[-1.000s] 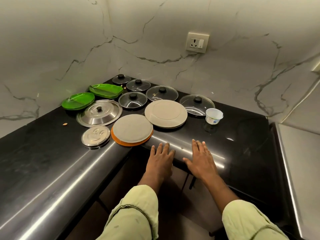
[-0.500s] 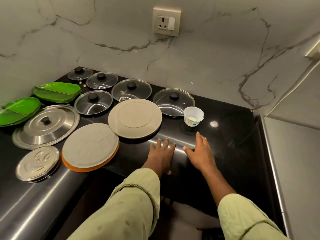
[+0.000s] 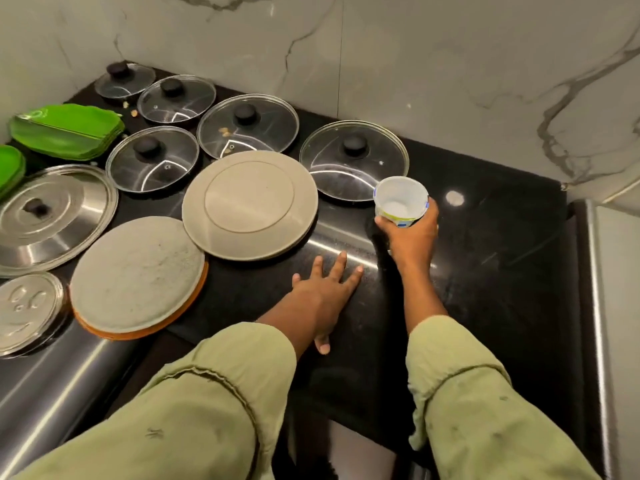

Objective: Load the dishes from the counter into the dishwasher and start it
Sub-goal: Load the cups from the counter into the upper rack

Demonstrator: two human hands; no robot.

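Our right grip (image 3: 412,233) has left the tabletop (image 3: 485,254) edge and closed round the white cup (image 3: 400,199), likely our first dish to load; our left grip (image 3: 325,292) lies flat, fingers spread, steadying us near the grey plate (image 3: 249,206).

L hand (image 3: 325,292) lies flat, palm down on the counter (image 3: 485,254), fingers straight & spread, thumb over counter's front edge. R hand (image 3: 410,233), further back over the counter, grips a cup (image 3: 400,199): thumb on its left, fingers wrapped round its right. Both forearms reach fwd in pale green sleeves.
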